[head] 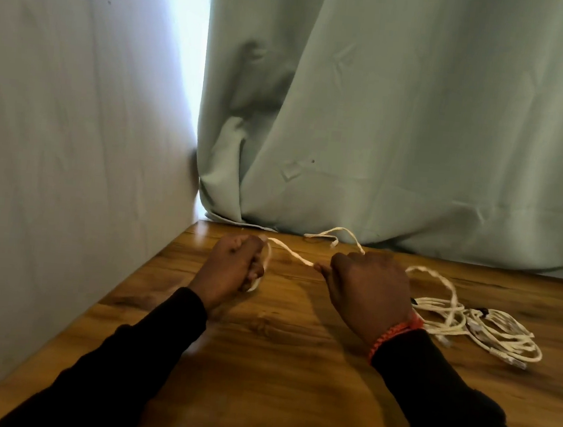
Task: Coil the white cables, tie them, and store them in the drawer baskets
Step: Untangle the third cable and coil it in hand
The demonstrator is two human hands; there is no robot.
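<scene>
1. The left hand (234, 264) was curled into a fist above the wooden table (280, 351), near its left edge. Its fingers were closed around a loop of the white cable (295, 256), which wrapped down the far side of the fist.
2. From the left hand, the white cable ran as a slack span to the right hand (367, 287). The span hung clear of the table surface.
3. The right hand was also curled, pinching the cable at its fingertips (323, 269). A red braided bracelet (395, 334) sat on the right wrist. Both forearms wore black sleeves (460, 413).
4. Beyond the right hand, the cable continued in a raised loop toward the pale green curtain (419, 123) at the table's far edge.
5. A loose pile of white cables (475, 325) lay on the table just right of the right hand, uncoiled and tangled, with connector ends visible at its near right side.
</scene>
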